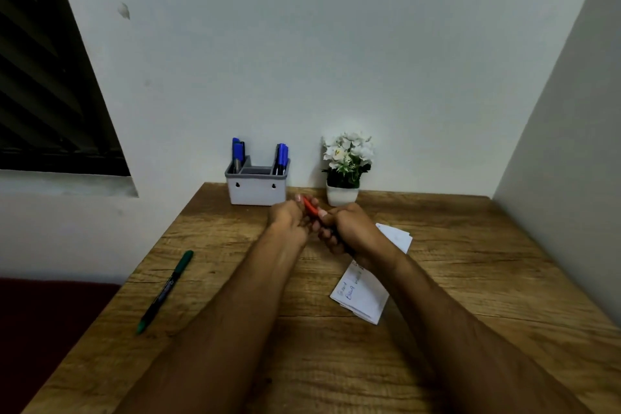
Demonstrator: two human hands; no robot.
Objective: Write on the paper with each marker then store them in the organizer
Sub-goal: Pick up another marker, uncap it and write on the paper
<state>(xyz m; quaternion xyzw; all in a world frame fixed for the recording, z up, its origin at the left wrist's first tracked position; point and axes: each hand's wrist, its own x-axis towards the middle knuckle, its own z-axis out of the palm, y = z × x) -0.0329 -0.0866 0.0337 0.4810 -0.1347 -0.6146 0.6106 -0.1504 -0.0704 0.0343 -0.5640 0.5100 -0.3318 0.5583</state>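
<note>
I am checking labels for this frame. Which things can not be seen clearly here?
- Red marker, head view: both hands cover most of it; cap on or off unclear.
- Paper: writing too small to read; right arm hides part.
- Organizer: its walls hide the marker bodies.

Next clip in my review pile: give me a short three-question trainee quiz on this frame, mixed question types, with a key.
1. True or false: the green marker lies on the table, apart from both hands.
2. Multiple choice: what do the left hand and right hand hold between them? A) a red marker B) a blue marker C) the paper
3. Fill in: the blue markers stand upright in the ____ against the wall.

Key: 1 true; 2 A; 3 organizer. Handwriting already shows on the paper.
</note>
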